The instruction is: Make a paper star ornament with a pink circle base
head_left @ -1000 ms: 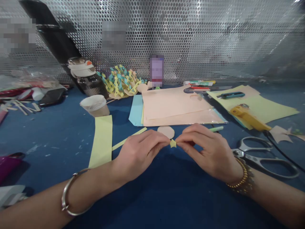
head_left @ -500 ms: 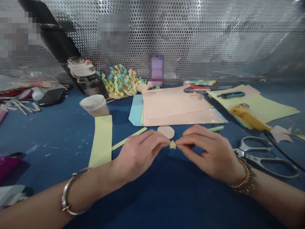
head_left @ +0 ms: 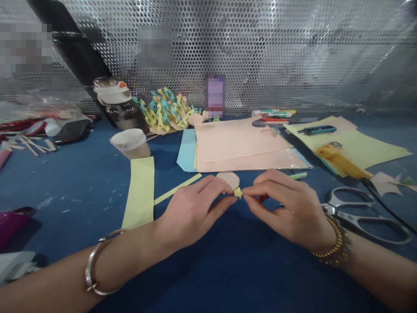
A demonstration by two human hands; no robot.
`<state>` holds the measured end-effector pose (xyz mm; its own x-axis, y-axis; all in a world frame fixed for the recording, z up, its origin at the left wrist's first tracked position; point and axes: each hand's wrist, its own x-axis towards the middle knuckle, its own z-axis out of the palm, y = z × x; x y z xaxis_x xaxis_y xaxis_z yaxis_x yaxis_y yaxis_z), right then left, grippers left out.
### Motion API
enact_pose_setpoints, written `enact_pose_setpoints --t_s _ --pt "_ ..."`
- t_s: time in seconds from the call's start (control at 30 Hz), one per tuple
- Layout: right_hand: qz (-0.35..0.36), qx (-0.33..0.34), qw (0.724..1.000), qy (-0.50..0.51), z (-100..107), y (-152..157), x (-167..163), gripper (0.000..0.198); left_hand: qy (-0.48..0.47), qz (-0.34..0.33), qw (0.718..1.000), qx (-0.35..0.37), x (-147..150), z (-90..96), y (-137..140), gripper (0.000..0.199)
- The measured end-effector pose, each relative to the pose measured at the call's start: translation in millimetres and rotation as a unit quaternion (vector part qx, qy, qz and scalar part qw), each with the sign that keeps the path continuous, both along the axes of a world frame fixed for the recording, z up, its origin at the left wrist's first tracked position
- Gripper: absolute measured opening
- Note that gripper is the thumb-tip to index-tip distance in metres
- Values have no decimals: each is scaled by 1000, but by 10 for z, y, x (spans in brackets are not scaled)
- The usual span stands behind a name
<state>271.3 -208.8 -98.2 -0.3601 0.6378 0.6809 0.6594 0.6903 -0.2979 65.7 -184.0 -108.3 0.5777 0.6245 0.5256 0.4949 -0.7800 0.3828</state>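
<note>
The little yellow star (head_left: pixel 238 192) is smack between the 2 hands. The right hand (head_left: pixel 291 211) has it nipped at its 3 o'clock side between thumb and fingers. The left hand (head_left: pixel 192 208) comes in from 9 o'clock with its index and thumb tips parted a bit, right at the star, but honestly I can't tell if they're gripping or just beside it. So it's basically a tie for nearer hand. It's too compact to have a clear long axis, though it looks tilted, with a point aimed at the right fingers. Tightest edge is the disc (head_left: pixel 229 179) at 11 o'clock, partly behind the left fingers. Beyond that, the paper stack (head_left: pixel 241 143) fills 12, the strip (head_left: pixel 178 188) is out at 9, and the scissors (head_left: pixel 344 216) sit past the right hand around 3. Most room's at 6, where the blue surface (head_left: pixel 241 261) spreads out below the hands.
</note>
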Motion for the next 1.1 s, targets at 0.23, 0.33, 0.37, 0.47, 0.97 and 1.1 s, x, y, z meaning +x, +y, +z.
enact_pose_setpoints --t_s 0.23,0.33,0.37,0.47,0.97,1.1 --pt "21 -22 1000 5 12 -1 8 6 15 6 998 66 -25 -32 13 7" --pt "21 -42 999 21 30 6 11 6 16 6 997 82 -29 -35 13 6" --pt "19 -46 998 27 33 9 11 6 16 5 996 86 -27 -35 15 6" --pt "14 -54 998 34 37 23 14 8 14 3 994 104 -17 -36 23 5" --pt "26 -21 999 -33 5 45 49 13 22 5 991 131 -17 -16 36 10" --pt "26 -6 998 -48 -4 42 65 12 29 6 990 140 -29 -26 35 11"
